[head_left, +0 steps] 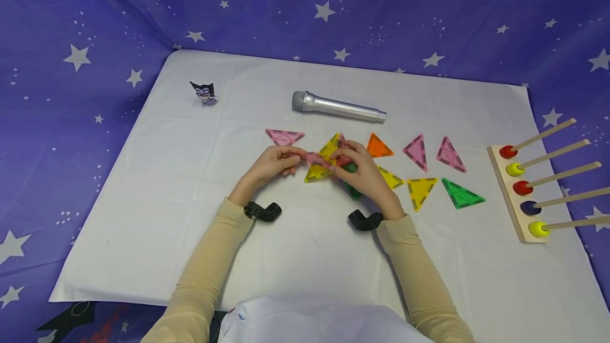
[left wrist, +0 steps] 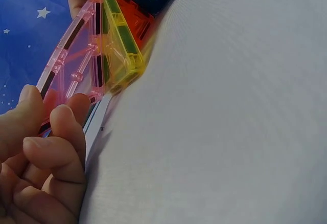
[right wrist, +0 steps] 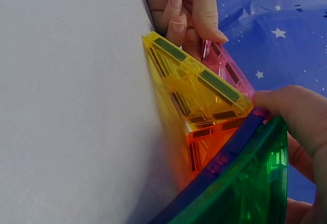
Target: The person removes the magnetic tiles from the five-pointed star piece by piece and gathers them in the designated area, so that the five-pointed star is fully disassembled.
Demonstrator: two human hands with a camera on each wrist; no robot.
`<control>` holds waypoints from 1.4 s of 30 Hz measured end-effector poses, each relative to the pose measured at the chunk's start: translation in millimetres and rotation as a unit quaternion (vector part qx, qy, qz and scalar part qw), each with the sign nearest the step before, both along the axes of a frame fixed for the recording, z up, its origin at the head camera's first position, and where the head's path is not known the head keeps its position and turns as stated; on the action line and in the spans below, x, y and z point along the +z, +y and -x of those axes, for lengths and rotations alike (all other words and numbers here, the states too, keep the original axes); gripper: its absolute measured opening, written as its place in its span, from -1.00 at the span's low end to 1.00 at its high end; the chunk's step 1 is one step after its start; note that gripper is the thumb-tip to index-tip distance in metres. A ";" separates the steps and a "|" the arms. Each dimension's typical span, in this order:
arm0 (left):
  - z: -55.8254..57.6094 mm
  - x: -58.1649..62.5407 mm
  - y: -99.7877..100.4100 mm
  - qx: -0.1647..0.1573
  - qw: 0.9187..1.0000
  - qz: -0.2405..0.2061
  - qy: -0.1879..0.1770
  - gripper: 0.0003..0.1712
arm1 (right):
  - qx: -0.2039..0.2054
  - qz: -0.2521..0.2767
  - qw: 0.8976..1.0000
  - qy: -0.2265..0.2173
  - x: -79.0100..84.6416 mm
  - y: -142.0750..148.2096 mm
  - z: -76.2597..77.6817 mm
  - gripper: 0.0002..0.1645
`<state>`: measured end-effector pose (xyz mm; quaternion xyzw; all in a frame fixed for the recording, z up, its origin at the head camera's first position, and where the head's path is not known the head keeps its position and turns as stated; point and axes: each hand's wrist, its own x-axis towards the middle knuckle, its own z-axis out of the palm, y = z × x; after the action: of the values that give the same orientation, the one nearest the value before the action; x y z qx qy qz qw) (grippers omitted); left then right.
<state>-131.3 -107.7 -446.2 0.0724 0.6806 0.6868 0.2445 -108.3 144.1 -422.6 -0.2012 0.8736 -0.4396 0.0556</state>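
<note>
My left hand [head_left: 278, 164] pinches the outer end of a pink triangular magnetic tile [left wrist: 76, 60], raised at a slant. That tile's other end meets a group of joined tiles: a yellow triangle [right wrist: 199, 83], an orange-red one [right wrist: 207, 144] and a green one [right wrist: 250, 183]. A dark purple edge [right wrist: 225, 155] runs beside the green tile. My right hand [head_left: 362, 172] grips the group from the right, its thumb at the corner where pink, yellow and purple come together. In the head view the fingers hide part of the group.
Loose tiles lie around: pink [head_left: 284, 136], orange [head_left: 378, 145], yellow [head_left: 421, 192], green [head_left: 461, 193] and more pink [head_left: 416, 152]. A silver microphone [head_left: 340, 107] and a small figurine [head_left: 206, 93] lie farther back. A wooden peg board [head_left: 510, 195] with coloured beads stands at right.
</note>
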 end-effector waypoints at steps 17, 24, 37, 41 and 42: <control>-1.3 -1.0 -2.2 0.011 1.000 -0.020 0.005 -0.70 | 0.003 -0.004 1.000 0.000 -0.5 0.3 -0.6 -0.72; -1.2 -2.2 -2.8 0.019 1.000 -0.025 0.003 -0.70 | 0.004 -0.002 1.000 0.001 0.2 -0.3 -0.6 -0.71; -3.8 0.0 -17.3 0.026 0.999 -0.027 0.012 -0.69 | -0.001 -0.074 0.996 0.044 -5.9 -0.5 0.3 -0.73; -4.3 -0.1 -18.6 0.020 0.999 -0.031 0.019 -0.71 | -0.004 -0.044 0.998 0.044 -4.9 -0.7 0.3 -0.76; -4.4 -0.1 -18.9 0.019 0.999 -0.032 0.020 -0.71 | -0.003 -0.041 0.998 0.041 -4.3 -0.9 0.0 -0.75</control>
<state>-126.9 -126.6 -446.3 0.0811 0.6648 0.7108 0.2150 -108.4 143.2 -426.9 -0.2137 0.8931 -0.3949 0.0267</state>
